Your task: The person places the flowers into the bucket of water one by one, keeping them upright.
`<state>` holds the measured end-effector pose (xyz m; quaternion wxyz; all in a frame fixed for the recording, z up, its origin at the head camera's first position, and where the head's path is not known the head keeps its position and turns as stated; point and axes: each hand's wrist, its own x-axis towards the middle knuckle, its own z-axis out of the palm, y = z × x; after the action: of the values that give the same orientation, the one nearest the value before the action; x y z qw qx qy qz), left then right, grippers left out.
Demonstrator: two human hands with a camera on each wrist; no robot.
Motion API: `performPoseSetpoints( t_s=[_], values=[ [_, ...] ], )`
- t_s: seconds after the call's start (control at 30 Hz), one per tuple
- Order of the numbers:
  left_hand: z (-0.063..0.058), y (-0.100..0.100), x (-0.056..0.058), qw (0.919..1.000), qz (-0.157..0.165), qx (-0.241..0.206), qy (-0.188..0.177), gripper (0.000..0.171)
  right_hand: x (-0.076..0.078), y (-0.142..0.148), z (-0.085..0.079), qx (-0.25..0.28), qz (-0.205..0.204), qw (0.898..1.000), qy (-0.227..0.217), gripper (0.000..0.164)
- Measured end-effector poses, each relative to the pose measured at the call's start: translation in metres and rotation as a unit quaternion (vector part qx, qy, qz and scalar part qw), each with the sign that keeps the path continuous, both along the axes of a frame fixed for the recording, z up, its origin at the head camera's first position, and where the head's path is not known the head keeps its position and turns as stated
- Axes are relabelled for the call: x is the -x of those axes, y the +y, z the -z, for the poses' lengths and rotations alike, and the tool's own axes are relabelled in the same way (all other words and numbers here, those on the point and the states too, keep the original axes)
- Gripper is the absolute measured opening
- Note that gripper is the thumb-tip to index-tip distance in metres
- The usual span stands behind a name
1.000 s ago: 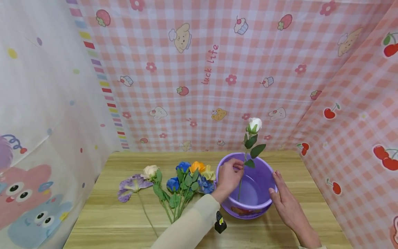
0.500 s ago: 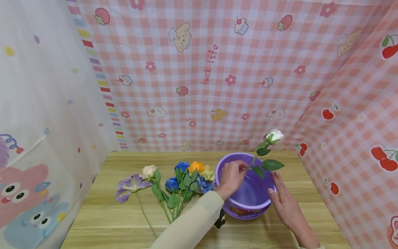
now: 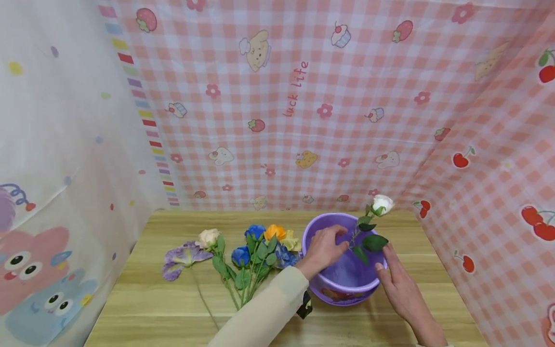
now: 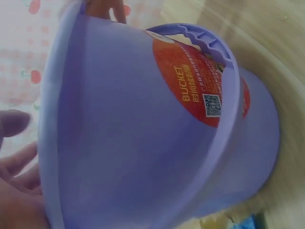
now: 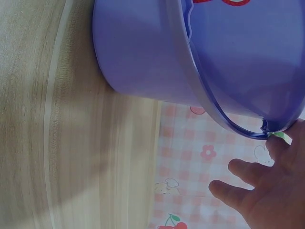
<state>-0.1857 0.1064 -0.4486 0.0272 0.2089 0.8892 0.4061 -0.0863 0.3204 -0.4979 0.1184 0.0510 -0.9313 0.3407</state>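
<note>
A purple bucket (image 3: 344,289) stands upright on the table, its handle hanging down the front. A white artificial rose (image 3: 383,204) leans against the far right of its rim, with stem inside and bloom and leaves above. My left hand (image 3: 325,246) is over the bucket's left side, thumb and fingers parted, just left of the stem. My right hand (image 3: 401,286) rests with extended fingers against the right rim, near the handle joint. In the left wrist view, a red label (image 4: 190,86) shows on the bucket wall (image 4: 119,129).
Left of the bucket lie blue roses (image 3: 241,257), an orange flower (image 3: 275,233), a cream rose (image 3: 209,238) and a purple flower (image 3: 186,258). A small black object (image 3: 305,307) sits below the left sleeve (image 3: 269,303). Checked cloth (image 3: 277,96) hangs behind the table.
The white rose has tilted from upright to the right, onto the rim. My left fingers have let go of its stem and spread. The right hand has stayed at the rim.
</note>
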Motion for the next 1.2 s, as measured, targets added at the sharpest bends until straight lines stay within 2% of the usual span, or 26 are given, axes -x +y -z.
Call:
performPoseSetpoints(
  t_s=[0.13,0.23,0.4,0.53,0.7,0.97,1.2],
  values=[
    [-0.001,-0.016,-0.01,0.9961,0.021,-0.086,0.006,0.045,0.001,0.001,0.002,0.006,-0.003,1.0,-0.001,0.063],
    [0.002,-0.034,-0.019,0.9909,0.032,-0.13,0.019,0.05,0.0,0.001,0.004,0.006,-0.005,1.0,0.002,0.062],
    [0.005,-0.062,-0.036,0.9849,0.046,-0.164,0.032,0.057,0.0,0.002,0.004,0.004,0.001,1.0,-0.001,0.062],
    [0.008,-0.08,-0.044,0.9812,0.05,-0.179,0.053,0.057,0.0,0.001,0.004,0.005,0.003,1.0,-0.001,0.063],
    [0.015,-0.102,-0.051,0.9809,0.028,-0.185,0.052,0.055,0.001,0.0,0.004,0.007,0.001,1.0,-0.001,0.062],
    [0.033,-0.145,-0.059,0.9765,-0.033,-0.207,0.049,0.048,0.001,-0.001,0.005,0.009,-0.006,1.0,0.005,0.062],
    [0.049,-0.182,-0.064,0.9735,-0.067,-0.218,0.016,0.049,0.0,-0.002,0.006,0.008,-0.008,1.0,0.019,0.062]
  ],
)
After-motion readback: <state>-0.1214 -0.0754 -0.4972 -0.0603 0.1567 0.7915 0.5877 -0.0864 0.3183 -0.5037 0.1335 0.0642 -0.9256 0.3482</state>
